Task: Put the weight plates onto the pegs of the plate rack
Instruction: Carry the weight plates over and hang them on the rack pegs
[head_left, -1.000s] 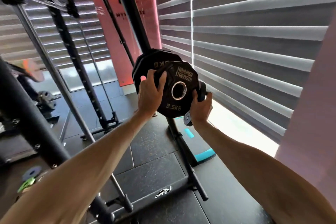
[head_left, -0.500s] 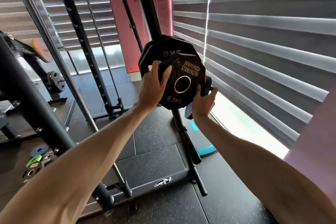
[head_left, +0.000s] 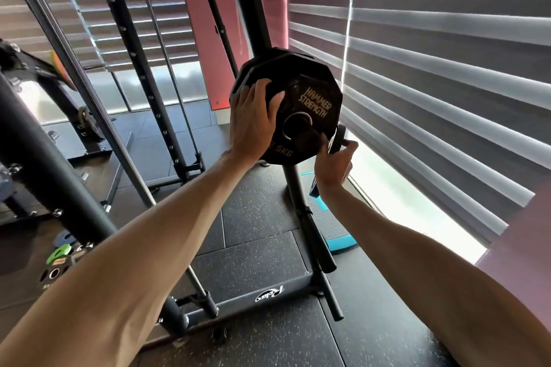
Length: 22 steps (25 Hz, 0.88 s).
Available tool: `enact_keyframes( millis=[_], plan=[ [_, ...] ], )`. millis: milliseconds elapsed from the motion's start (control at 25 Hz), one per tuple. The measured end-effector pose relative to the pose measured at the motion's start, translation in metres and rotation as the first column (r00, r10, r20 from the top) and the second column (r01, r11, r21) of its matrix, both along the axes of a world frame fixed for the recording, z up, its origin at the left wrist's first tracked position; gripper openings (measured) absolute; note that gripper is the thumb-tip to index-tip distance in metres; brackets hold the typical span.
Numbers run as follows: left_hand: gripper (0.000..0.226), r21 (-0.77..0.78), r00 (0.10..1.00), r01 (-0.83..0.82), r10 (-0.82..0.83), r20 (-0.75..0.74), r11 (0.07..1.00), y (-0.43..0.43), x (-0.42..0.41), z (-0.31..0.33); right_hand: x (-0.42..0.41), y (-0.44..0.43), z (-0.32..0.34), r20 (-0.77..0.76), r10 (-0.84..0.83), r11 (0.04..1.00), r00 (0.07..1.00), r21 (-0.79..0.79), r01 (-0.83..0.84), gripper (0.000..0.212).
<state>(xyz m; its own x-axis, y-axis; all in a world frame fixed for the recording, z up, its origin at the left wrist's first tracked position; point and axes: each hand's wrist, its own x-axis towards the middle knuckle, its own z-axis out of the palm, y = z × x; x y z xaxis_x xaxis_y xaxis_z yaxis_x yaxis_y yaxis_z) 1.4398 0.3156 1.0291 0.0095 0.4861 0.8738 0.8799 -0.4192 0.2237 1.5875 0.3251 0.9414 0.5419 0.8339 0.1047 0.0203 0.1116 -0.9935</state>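
Observation:
A black 2.5 kg weight plate marked Hammer Strength sits on an upper peg of the plate rack; the peg's end shows through the plate's hole. It lies against a larger black plate on the same peg. My left hand is spread over the small plate's left side, fingers over its edge. My right hand grips its lower right edge from below. Another small dark plate shows just behind my right fingers.
Two bare lower pegs stick out of the rack's post. Several small plates lie on the floor at the left. A thick dark bar and power-rack uprights stand left. Window blinds close off the right. A teal step lies behind the rack.
Both hands pushed the 2.5 kg plate onto the peg, whose end now shows in the hole. My left hand has flattened over the plate's face. The view moved closer.

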Motion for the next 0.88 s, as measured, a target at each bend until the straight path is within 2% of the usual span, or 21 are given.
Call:
enact_keyframes(
  millis=[120,200,320,440,520,600,680,760,880],
  plan=[
    [0.042,0.008,1.000,-0.029,0.029,-0.006,1.000,0.000,0.000,-0.003,0.000,0.000,-0.004,-0.025,0.015,0.999,1.000,-0.035,-0.016,0.055],
    [0.043,-0.003,0.998,-0.036,0.036,0.043,0.999,-0.002,0.002,-0.004,0.002,-0.008,-0.011,-0.075,0.048,0.996,0.996,-0.068,-0.053,0.057],
    [0.041,0.004,0.978,-0.071,0.069,0.197,0.997,-0.010,0.001,-0.013,0.003,-0.024,-0.036,-0.088,0.053,0.990,0.995,-0.129,-0.064,0.058],
    [0.037,0.011,0.902,-0.190,0.170,0.397,0.982,-0.028,-0.003,-0.046,0.008,-0.043,-0.071,-0.059,0.039,0.970,0.997,-0.237,-0.052,0.046],
    [0.044,-0.113,0.833,-0.233,0.259,0.488,0.966,-0.043,-0.002,-0.089,0.015,-0.061,-0.096,-0.003,0.052,0.953,0.999,-0.300,-0.051,0.038],
    [0.039,-0.302,0.846,-0.185,0.307,0.435,0.935,-0.056,0.001,-0.145,0.023,-0.080,-0.121,0.054,0.109,0.929,0.993,-0.360,-0.082,0.035],
    [0.030,-0.503,0.921,-0.076,0.254,0.296,0.861,-0.067,0.011,-0.194,0.035,-0.093,-0.147,0.118,0.214,0.899,0.970,-0.412,-0.148,0.032],
    [0.023,-0.679,0.980,0.014,0.125,0.156,0.734,-0.071,0.029,-0.226,0.049,-0.101,-0.171,0.179,0.354,0.859,0.918,-0.449,-0.244,0.029],
    [0.039,-0.882,0.987,0.061,-0.159,-0.016,0.468,-0.071,0.060,-0.253,0.068,-0.111,-0.194,0.263,0.571,0.760,0.778,-0.528,-0.379,0.029]
  ],
)
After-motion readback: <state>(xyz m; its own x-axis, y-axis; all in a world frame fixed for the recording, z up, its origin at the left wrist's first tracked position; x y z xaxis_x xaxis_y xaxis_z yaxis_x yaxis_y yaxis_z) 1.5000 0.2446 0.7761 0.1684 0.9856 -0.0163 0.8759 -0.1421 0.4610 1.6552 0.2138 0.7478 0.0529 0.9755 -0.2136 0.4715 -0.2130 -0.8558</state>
